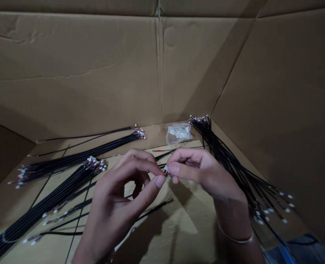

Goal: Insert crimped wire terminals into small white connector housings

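Note:
My right hand (203, 172) pinches a small white wire connector (166, 171) between thumb and forefinger, with coloured wire ends showing at it. My left hand (118, 198) curls just beside it, its fingertips close to a thin black cable (158, 157). Whether that hand grips the cable is hidden. Bundles of black cables with white connector ends lie on the cardboard to the left, one (77, 159) behind another (49, 201). A fanned bundle (233, 172) stretches along the right side.
Tall cardboard box walls (74, 73) surround the work on the far and side faces. A clear plastic bag of small white parts (178, 134) lies in the far corner. A thin bracelet (235, 238) circles my right wrist. Blue material (296, 249) shows at the lower right.

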Demonstrator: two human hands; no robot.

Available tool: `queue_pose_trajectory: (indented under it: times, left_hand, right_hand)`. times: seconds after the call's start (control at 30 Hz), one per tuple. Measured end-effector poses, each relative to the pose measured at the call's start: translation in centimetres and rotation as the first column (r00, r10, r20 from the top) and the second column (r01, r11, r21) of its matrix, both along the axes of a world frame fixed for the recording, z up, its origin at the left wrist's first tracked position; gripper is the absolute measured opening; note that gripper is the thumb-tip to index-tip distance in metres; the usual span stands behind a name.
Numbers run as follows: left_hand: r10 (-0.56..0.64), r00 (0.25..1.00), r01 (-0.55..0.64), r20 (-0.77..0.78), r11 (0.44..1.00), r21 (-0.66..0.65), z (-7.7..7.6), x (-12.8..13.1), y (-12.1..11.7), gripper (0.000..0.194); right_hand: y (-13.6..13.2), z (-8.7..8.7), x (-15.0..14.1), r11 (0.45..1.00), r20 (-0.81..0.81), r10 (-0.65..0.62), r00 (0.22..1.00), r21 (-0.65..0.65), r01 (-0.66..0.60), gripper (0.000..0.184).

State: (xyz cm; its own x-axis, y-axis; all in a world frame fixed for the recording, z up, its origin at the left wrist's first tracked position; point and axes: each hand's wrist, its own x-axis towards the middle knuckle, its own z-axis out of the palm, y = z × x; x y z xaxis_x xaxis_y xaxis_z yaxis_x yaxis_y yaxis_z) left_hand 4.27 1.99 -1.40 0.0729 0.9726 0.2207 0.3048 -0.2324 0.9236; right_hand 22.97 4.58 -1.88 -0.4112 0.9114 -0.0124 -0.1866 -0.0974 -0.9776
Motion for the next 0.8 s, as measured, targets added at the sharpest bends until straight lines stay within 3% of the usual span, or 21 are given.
queue_pose_trajectory:
  times: [0.17, 0.4, 0.57, 0.8]
  left_hand:
    - [-0.01, 0.998, 0.014, 0.067, 0.998, -0.061, 0.4, -0.3, -0.2, 0.025]
    - [-0.083, 0.977, 0.109, 0.196, 0.986, -0.127, 0.6, -0.6, 0.0, 0.013]
    - [-0.095, 0.98, 0.119, 0.175, 0.983, -0.138, 0.6, -0.9, 0.1, 0.014]
    - [-0.124, 0.989, 0.135, 0.078, 0.979, -0.152, 0.9, -1.5, -0.2, 0.018]
  right_hand:
    - [-0.1, -0.1, -0.2, 0.999, -0.121, 0.001, 0.993, -0.049, -0.007, 0.027]
    - [-1.0, -0.2, -0.8, 0.999, -0.09, -0.038, 0.995, 0.01, 0.039, 0.027]
    - [-1.3, -0.2, -1.1, 0.998, -0.114, -0.067, 0.991, -0.001, 0.067, 0.023]
    - [-1.3, -0.1, -1.6, 0.989, -0.135, -0.097, 0.986, -0.12, 0.081, 0.025]
